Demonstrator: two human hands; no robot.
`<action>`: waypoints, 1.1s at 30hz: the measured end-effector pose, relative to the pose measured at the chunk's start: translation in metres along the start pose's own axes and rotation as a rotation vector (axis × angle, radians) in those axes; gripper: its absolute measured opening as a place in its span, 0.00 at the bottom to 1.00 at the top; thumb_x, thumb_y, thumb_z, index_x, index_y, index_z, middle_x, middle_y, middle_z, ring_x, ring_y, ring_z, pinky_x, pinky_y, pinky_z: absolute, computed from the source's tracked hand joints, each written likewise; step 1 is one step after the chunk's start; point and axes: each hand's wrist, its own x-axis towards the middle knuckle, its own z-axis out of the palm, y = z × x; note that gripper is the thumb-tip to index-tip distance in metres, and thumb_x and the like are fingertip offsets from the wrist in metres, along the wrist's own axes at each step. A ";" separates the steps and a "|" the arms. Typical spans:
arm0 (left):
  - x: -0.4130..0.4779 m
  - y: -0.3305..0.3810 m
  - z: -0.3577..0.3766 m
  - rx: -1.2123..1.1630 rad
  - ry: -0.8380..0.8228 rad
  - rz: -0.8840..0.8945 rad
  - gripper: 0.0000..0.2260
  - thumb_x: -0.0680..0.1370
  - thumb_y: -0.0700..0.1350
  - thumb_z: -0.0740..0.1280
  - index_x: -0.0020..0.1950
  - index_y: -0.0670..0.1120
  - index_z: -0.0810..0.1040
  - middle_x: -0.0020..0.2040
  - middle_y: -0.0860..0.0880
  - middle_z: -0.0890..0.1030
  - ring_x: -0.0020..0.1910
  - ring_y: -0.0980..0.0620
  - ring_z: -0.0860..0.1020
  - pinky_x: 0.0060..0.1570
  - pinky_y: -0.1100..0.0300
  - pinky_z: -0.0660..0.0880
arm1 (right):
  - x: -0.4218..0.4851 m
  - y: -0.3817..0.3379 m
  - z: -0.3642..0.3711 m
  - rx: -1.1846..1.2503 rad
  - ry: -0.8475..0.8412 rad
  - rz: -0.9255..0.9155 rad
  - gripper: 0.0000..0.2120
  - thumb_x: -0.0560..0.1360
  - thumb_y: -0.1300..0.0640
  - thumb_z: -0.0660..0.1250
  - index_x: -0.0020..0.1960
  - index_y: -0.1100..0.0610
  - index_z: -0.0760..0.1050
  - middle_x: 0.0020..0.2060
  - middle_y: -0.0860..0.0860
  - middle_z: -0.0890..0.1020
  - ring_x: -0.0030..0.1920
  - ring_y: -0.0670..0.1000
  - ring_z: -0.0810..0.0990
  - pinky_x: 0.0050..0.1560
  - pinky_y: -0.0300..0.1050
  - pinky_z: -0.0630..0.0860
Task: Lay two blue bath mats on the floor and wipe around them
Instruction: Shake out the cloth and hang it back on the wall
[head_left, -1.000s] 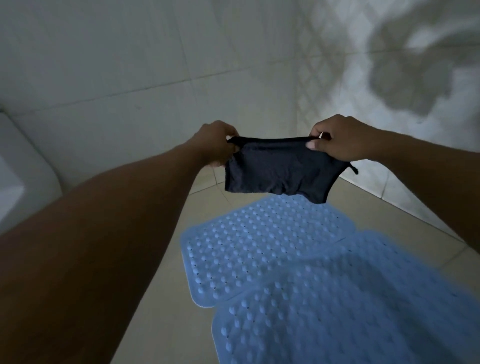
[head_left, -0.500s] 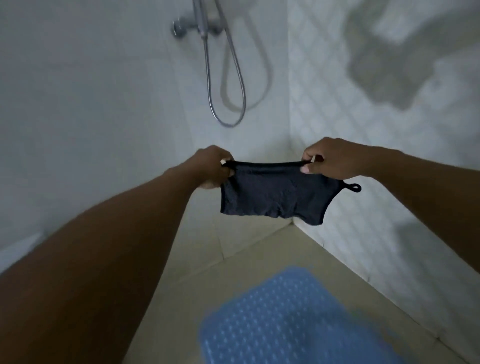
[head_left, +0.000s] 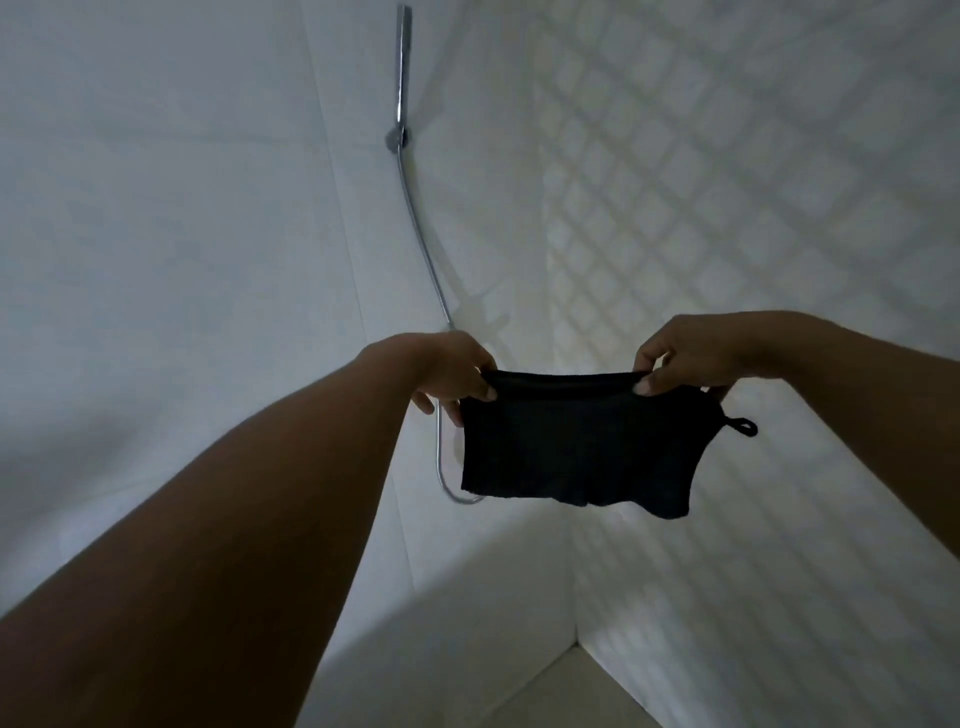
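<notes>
Centre of frame: the left hand (head_left: 452, 376) pinches the upper left corner of a dark cloth (head_left: 576, 447) between thumb and fingers; the right hand (head_left: 675, 358) pinches the upper right corner likewise. The cloth hangs taut between them, in the air, a small loop (head_left: 744, 427) at its right edge. A shower hose (head_left: 415, 218) runs down the wall (head_left: 208, 234) behind.

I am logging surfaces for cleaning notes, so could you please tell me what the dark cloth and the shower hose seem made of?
The dark cloth looks like soft matte fabric, perhaps knit or terry: it hangs limp and carries a small loop. The shower hose looks like chromed metal, glossy: bright highlights run along it.
</notes>
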 end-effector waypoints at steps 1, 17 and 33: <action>0.003 0.010 -0.006 0.004 0.004 0.013 0.08 0.83 0.45 0.66 0.62 0.52 0.76 0.56 0.48 0.83 0.46 0.51 0.87 0.51 0.50 0.82 | -0.005 0.002 -0.010 -0.004 0.012 0.012 0.04 0.78 0.53 0.71 0.50 0.52 0.82 0.47 0.53 0.83 0.48 0.55 0.84 0.44 0.51 0.85; 0.068 0.250 -0.025 -0.015 -0.004 0.343 0.05 0.83 0.45 0.66 0.56 0.54 0.78 0.49 0.53 0.82 0.48 0.50 0.87 0.60 0.45 0.79 | -0.138 0.125 -0.182 -0.084 0.253 0.289 0.03 0.78 0.55 0.71 0.49 0.51 0.84 0.46 0.55 0.86 0.48 0.56 0.86 0.47 0.53 0.85; 0.077 0.569 0.066 0.012 -0.396 1.256 0.06 0.82 0.46 0.68 0.58 0.51 0.81 0.54 0.49 0.85 0.50 0.48 0.86 0.60 0.46 0.78 | -0.414 0.171 -0.205 -0.071 0.666 1.210 0.05 0.78 0.57 0.72 0.53 0.53 0.83 0.45 0.55 0.87 0.46 0.57 0.87 0.52 0.57 0.84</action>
